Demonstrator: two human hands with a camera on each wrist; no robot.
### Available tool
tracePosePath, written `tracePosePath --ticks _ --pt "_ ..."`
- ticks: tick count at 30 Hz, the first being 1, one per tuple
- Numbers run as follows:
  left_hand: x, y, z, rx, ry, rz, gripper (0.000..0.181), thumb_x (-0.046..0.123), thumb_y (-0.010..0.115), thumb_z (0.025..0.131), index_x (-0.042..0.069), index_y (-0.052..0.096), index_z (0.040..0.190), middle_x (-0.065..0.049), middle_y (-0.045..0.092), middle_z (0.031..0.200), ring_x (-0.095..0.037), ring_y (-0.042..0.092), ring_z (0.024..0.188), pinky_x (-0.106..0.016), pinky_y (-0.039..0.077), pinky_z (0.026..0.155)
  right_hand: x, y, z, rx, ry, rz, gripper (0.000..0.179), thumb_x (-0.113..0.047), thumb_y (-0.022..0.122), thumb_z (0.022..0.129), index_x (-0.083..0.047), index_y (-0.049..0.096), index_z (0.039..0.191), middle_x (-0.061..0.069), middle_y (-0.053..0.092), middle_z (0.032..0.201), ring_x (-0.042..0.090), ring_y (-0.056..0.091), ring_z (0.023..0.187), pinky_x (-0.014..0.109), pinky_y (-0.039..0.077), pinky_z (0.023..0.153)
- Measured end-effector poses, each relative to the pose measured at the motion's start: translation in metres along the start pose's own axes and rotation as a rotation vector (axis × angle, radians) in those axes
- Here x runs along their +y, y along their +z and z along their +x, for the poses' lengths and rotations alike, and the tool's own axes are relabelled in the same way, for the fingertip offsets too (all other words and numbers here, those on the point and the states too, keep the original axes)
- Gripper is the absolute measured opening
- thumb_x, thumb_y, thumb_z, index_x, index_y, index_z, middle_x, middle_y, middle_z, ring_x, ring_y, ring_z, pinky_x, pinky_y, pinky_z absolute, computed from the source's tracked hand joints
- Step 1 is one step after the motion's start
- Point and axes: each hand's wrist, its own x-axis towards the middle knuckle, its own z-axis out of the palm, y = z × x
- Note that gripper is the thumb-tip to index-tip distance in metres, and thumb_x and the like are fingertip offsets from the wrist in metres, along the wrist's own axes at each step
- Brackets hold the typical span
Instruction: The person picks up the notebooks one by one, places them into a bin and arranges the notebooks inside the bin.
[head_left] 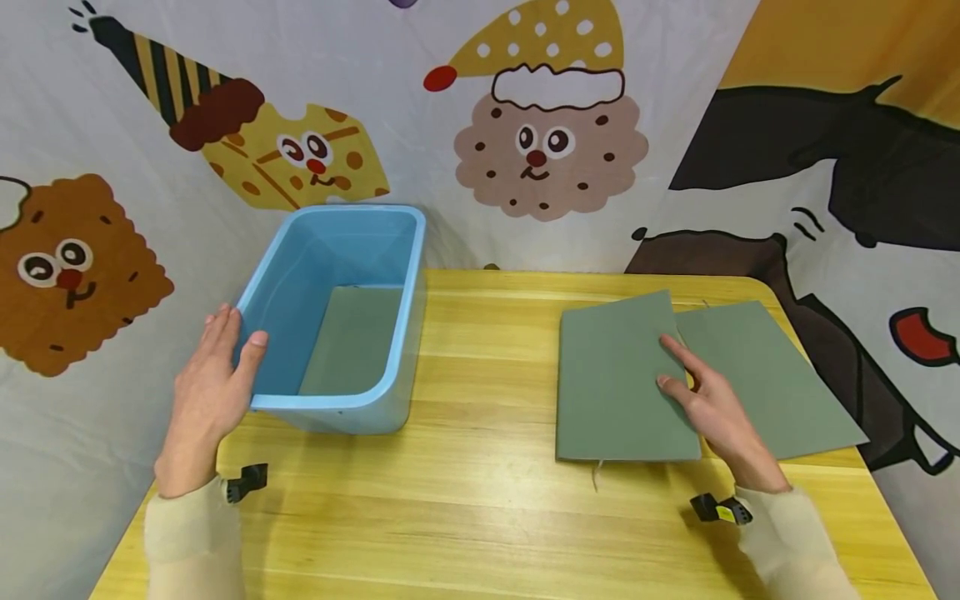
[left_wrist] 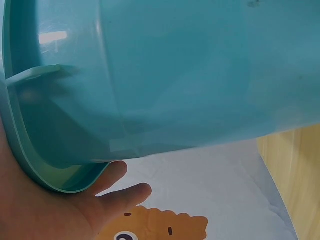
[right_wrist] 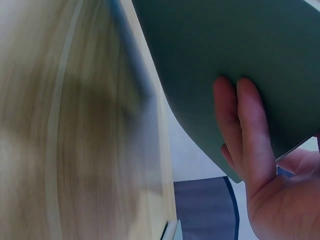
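Observation:
My left hand rests against the near-left corner of a light blue plastic bin, fingers fairly straight along its outside and thumb over the rim. In the left wrist view, fingers show beside the bin's rim. My right hand grips a green-covered notebook by its right edge, thumb and index finger on top. In the right wrist view, other fingers lie beneath its cover. A thin ribbon hangs from its lower edge. Another green notebook lies beneath my right hand, to the right.
Inside the bin lies a green notebook. The bin and the notebook on the right stand on a yellow wood-grain table. A white cloth with cartoon figures hangs behind the table's far edge.

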Motion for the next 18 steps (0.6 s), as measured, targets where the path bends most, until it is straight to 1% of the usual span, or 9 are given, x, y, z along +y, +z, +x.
tracePosePath --ticks 2,3,4,7,9,11,14,16,18 --pt "0.0 0.0 0.0 -0.001 -0.001 0.001 0.083 0.06 0.021 0.11 -0.003 0.013 0.163 -0.023 0.007 0.171 -0.042 0.002 0.158 -0.079 0.011 0.112 -0.003 0.002 -0.002 0.009 -0.005 0.017 0.064 -0.02 0.053 0.11 -0.017 0.022 0.167 0.013 0.011 0.173 0.035 0.002 0.158 0.002 0.023 0.104" --pt "0.0 0.0 0.0 -0.002 -0.001 0.0 0.083 0.06 0.021 0.11 -0.003 0.013 0.163 -0.023 0.007 0.171 -0.042 0.002 0.158 -0.079 0.011 0.112 -0.004 0.003 -0.003 0.015 -0.009 0.032 0.064 -0.019 0.053 0.11 -0.016 0.023 0.166 0.013 0.011 0.173 0.034 0.001 0.158 0.002 0.023 0.104" --pt "0.0 -0.001 0.0 -0.003 -0.001 0.0 0.083 0.06 0.021 0.11 -0.003 0.013 0.163 -0.022 0.007 0.171 -0.042 0.001 0.158 -0.079 0.011 0.112 -0.006 0.004 -0.003 0.019 -0.011 0.048 0.064 -0.019 0.053 0.11 -0.016 0.022 0.167 0.013 0.01 0.173 0.033 0.0 0.158 -0.002 0.023 0.098" --pt "0.0 0.0 0.0 -0.004 -0.001 -0.003 0.083 0.06 0.022 0.11 -0.003 0.013 0.163 -0.022 0.007 0.171 -0.041 0.001 0.158 -0.08 0.011 0.111 -0.011 0.008 -0.005 0.038 -0.017 0.114 0.064 -0.018 0.053 0.11 -0.015 0.023 0.166 0.012 0.009 0.173 0.024 0.001 0.159 0.0 0.025 0.1" --pt "0.0 0.0 -0.001 -0.004 -0.001 -0.004 0.083 0.06 0.022 0.11 -0.003 0.013 0.163 -0.023 0.007 0.171 -0.041 0.001 0.158 -0.08 0.011 0.111 -0.016 0.011 -0.007 0.044 -0.011 0.174 0.064 -0.017 0.054 0.11 -0.015 0.023 0.166 0.012 0.009 0.174 0.016 0.015 0.156 0.005 0.034 0.101" --pt "0.0 0.0 -0.001 -0.002 0.0 -0.004 0.083 0.06 0.022 0.11 -0.002 0.013 0.163 -0.023 0.007 0.171 -0.041 0.001 0.158 -0.08 0.01 0.111 -0.021 0.014 -0.008 0.046 -0.003 0.259 0.065 -0.016 0.054 0.11 -0.015 0.023 0.166 0.015 0.01 0.173 0.01 0.037 0.146 0.012 0.047 0.096" --pt "0.0 0.0 -0.001 0.0 0.004 0.001 0.083 0.06 0.022 0.11 -0.003 0.013 0.163 -0.023 0.007 0.171 -0.042 0.001 0.158 -0.08 0.011 0.111 -0.032 0.018 -0.01 0.045 0.012 0.389 0.065 -0.014 0.054 0.109 -0.017 0.023 0.167 0.018 0.009 0.172 0.004 0.061 0.118 0.023 0.059 0.079" --pt "0.0 -0.001 -0.001 0.0 0.007 0.004 0.083 0.06 0.022 0.11 -0.004 0.014 0.163 -0.023 0.007 0.171 -0.042 0.001 0.158 -0.08 0.012 0.112 -0.039 0.021 -0.011 0.052 0.008 0.446 0.066 -0.013 0.055 0.109 -0.016 0.024 0.167 0.017 0.008 0.172 0.006 0.067 0.107 0.026 0.06 0.076" --pt "0.0 -0.001 -0.001 0.0 0.009 0.006 0.083 0.06 0.022 0.11 -0.004 0.014 0.163 -0.023 0.007 0.171 -0.042 0.001 0.158 -0.079 0.012 0.112 -0.048 0.025 -0.011 0.058 -0.011 0.468 0.065 -0.013 0.055 0.109 -0.016 0.024 0.166 0.013 0.007 0.173 0.006 0.067 0.109 0.026 0.06 0.077"
